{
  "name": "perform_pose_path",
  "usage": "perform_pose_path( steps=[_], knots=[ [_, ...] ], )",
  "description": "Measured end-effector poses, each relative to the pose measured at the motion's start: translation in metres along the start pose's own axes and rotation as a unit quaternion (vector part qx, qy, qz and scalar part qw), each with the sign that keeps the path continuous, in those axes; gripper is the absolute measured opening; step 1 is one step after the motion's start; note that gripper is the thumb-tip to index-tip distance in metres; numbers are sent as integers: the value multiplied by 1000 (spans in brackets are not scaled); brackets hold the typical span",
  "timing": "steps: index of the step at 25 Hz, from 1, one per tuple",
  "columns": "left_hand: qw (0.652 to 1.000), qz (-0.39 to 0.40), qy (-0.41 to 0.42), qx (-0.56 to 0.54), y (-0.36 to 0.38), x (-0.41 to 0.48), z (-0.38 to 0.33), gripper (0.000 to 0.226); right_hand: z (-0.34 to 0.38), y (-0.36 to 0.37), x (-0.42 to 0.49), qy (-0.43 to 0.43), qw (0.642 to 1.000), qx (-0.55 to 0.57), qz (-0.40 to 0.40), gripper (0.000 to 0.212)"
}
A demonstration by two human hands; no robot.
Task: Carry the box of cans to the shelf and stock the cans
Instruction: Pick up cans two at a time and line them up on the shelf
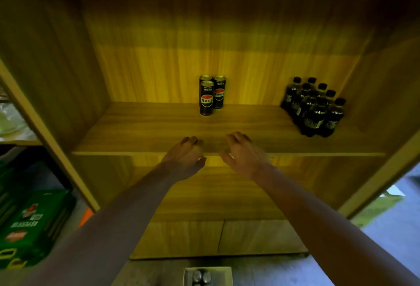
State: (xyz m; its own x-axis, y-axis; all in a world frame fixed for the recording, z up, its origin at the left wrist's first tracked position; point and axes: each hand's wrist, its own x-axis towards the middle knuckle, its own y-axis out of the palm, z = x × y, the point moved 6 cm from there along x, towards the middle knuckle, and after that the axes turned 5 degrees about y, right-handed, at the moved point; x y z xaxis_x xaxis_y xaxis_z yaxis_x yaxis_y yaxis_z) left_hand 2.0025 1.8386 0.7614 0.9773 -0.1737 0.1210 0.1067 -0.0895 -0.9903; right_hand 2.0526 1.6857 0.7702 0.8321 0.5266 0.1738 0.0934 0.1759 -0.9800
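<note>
Hovering both hands empty over the shelf's (145,131) front edge, you are holding the left hand (185,157) and right hand (244,156) with fingers loosely spread, gripping nothing. Three cans (211,94) are standing clustered at the shelf's back middle, likely leaving the front free for more. About nine bottles (314,107) are crowding its right corner. Below the shelf, the box (208,276) is showing some three cans.

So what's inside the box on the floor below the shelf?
The box holds at least two silvery can tops. The frame's bottom edge cuts off the rest, so the full count cannot be seen. Both hands are up at the shelf, empty.
</note>
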Motion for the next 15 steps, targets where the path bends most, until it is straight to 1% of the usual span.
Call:
perform_pose_path(
  steps=[4, 7, 9, 11, 13, 15],
  knots=[
    [1000, 5, -12, -28, 45, -20, -3, 55, 13, 46, -26, -13, 1000, 10, 13, 55],
    [997, 42, -36, -58, 117, -37, 1, 53, 12, 114, -46, -12, 998, 19, 51, 54],
    [992, 81, -55, -76, 186, -54, 4, 53, 7, 183, -64, -19, 995, 22, 94, 53],
    [987, 113, -76, -91, 266, -72, 7, 52, 1, 266, -83, -26, 992, 29, 122, 52],
    [981, 132, -90, -109, 347, -91, 7, 50, -8, 351, -107, -10, 989, 35, 142, 52],
    [977, 154, -94, -118, 453, -118, 6, 50, -16, 457, -141, 0, 985, 41, 171, 54]
  ],
)
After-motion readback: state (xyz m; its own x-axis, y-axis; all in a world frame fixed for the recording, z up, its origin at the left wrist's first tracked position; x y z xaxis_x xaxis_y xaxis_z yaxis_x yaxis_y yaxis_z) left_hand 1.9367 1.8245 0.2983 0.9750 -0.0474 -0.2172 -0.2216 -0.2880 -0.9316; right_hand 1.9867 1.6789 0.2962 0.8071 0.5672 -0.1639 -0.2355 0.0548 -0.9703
